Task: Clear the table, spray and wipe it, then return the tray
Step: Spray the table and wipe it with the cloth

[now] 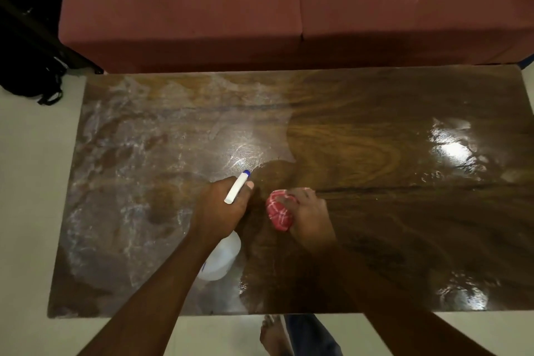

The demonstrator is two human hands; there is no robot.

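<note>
- Your left hand (pixel 222 208) grips the spray bottle (pixel 221 257), nozzle aimed across the table (pixel 375 211).
- Your right hand (pixel 309 217) clutches the bunched red cloth (pixel 278 211) against the wood.

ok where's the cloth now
Head view: the cloth is bunched in the right hand at the centre of the table, right of the left hand gripping the bottle.

Left hand (pixel 222 208) grips a spray bottle (pixel 221 259), right hand (pixel 309 217) a red cloth (pixel 278 212) over the table (pixel 375 211).

Single head view, looking steeply down at the table (pixel 375 139), close above, sofa (pixel 260 9) beyond
</note>
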